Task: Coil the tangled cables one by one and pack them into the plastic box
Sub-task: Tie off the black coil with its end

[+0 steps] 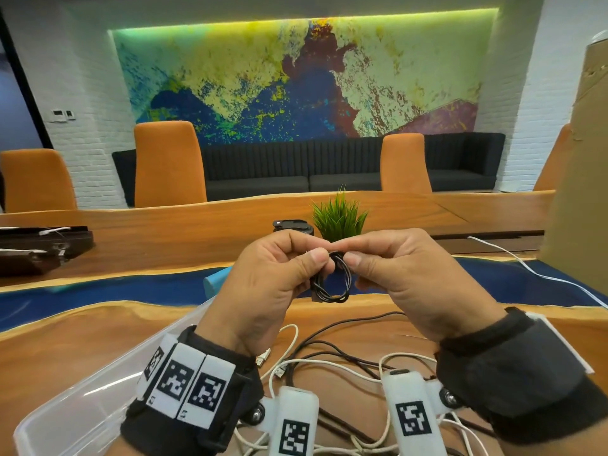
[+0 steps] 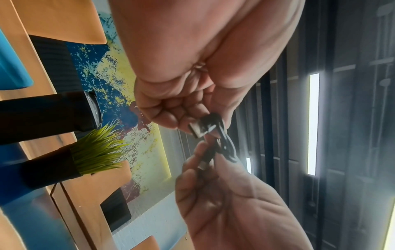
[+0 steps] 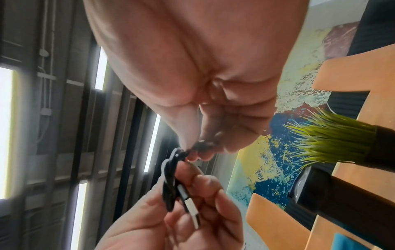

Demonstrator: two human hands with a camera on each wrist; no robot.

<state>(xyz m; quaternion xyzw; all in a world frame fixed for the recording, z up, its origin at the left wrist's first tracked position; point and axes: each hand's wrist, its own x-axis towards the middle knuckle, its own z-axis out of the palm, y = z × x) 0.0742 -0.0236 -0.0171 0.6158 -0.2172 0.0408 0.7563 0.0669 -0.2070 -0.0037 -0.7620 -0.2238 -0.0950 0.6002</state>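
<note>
A small coil of black cable (image 1: 332, 280) hangs in the air above the table, held between both hands. My left hand (image 1: 279, 274) grips the coil's left side, with the metal USB plug (image 2: 197, 129) sticking out by its fingers. My right hand (image 1: 391, 271) pinches the cable's end at the top of the coil (image 3: 171, 179). A clear plastic box (image 1: 75, 403) lies at the lower left under my left wrist. A tangle of white and black cables (image 1: 329, 363) lies on the wooden table below my hands.
A small potted grass plant (image 1: 339, 218) and a black mug (image 1: 292, 227) stand beyond my hands. A white cable (image 1: 526, 268) trails off to the right beside a tall cardboard box (image 1: 579, 179). Dark trays (image 1: 39, 245) sit at the far left. Orange chairs line the far edge.
</note>
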